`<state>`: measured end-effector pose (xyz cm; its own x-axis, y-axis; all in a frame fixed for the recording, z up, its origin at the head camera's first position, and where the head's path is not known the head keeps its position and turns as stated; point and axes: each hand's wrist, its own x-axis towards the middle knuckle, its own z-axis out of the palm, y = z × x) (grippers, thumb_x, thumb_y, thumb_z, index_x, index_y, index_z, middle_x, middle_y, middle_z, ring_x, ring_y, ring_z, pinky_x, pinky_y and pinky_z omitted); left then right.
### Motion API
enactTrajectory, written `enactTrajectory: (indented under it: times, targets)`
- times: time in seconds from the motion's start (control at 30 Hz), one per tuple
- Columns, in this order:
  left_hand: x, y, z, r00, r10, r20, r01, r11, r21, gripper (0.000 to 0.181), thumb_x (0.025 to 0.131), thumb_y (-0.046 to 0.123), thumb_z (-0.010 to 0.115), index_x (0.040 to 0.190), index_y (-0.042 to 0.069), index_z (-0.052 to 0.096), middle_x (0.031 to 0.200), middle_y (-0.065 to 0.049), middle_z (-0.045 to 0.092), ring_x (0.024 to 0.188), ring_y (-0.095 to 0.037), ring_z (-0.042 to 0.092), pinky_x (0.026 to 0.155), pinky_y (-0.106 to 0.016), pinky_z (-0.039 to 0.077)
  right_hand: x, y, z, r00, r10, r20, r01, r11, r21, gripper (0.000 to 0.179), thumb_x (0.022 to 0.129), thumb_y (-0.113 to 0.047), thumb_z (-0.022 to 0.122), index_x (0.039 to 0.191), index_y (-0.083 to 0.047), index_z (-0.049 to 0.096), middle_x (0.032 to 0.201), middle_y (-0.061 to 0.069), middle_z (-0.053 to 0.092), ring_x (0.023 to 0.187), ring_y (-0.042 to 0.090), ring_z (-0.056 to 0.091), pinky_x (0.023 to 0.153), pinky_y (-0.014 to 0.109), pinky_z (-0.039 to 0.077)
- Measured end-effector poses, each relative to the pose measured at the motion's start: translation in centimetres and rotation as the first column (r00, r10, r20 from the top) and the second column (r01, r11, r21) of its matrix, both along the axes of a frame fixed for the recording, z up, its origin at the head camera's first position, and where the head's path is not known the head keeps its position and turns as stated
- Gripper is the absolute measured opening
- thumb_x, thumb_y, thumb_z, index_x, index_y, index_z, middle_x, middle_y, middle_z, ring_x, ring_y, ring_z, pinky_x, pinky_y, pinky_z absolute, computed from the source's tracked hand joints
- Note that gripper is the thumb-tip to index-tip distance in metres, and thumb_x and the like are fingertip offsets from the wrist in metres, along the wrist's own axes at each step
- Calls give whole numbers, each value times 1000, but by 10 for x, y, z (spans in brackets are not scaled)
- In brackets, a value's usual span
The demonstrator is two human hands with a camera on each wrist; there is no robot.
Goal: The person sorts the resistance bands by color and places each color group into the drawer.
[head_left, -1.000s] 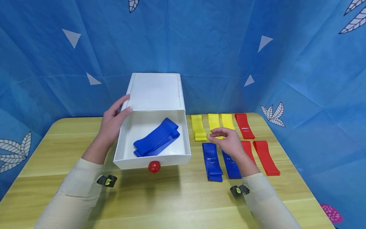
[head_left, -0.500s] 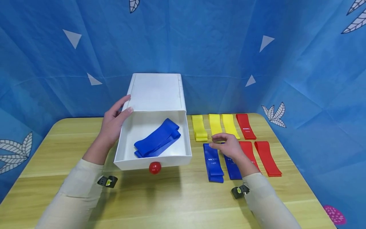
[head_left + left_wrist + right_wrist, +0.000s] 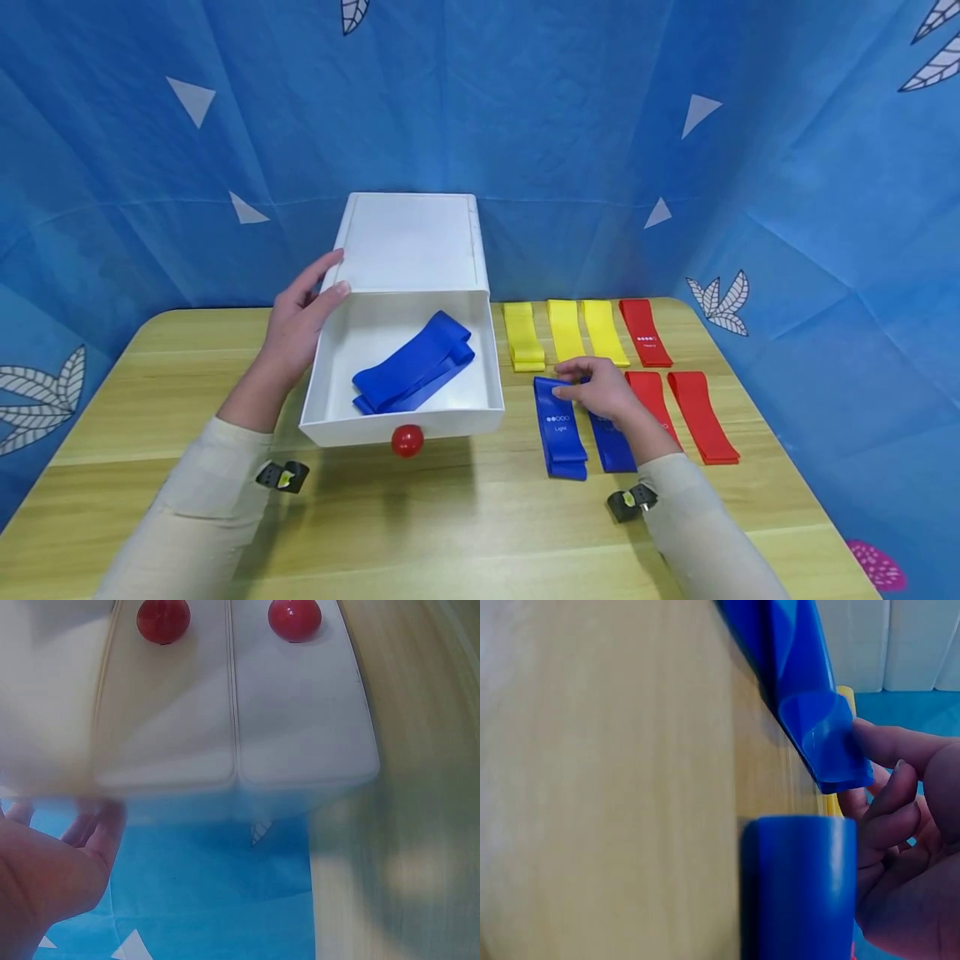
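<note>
From my station I have the cabinet [image 3: 408, 242] at the back of the table [image 3: 450, 533], cloth [image 3: 450, 100] behind it; the drawer [image 3: 465, 422] juts forward, at least one band [image 3: 412, 367] inside — and rightward, a back row of bands [image 3: 566, 329] behind a front row [image 3: 561, 429].

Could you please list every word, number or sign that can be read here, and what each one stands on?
"Light", under small circles: on the blue band nearest the thumb of the right hand.
Probably "Heavy", blurred, under similar circles: on the farthest red band.
Only circles, any word hidden or too blurred: on the next blue band and the red band beside it.
Marks on the black wrist devices: too small to read.
</note>
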<state>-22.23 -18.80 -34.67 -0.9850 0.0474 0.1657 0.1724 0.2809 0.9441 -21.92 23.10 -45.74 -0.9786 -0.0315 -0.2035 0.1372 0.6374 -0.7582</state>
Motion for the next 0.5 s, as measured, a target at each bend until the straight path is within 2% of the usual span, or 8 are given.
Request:
enactTrajectory:
  times: [0.27,0.5]
  targets:
    - [1,1,1,1000,2,-1,-2,1000,1,58,102,43,53,157,33,35,152,-12,38,120,-39,52,80,-44,55,5,-1,1,999,48,-23,-47,997,56,25,90,-16,76,115,-12,74,116,11,63,109,32,53,91,50,47]
    - [1,1,0,1000,-1,2,1,1000,6,58,103,43,53,157,33,34,153,-12,38,121,-39,52,80,-44,55,9,-1,2,996,59,-67,-55,997,61,19,91,-13,74,110,-13,72,113,9,64,109,32,53,90,49,48]
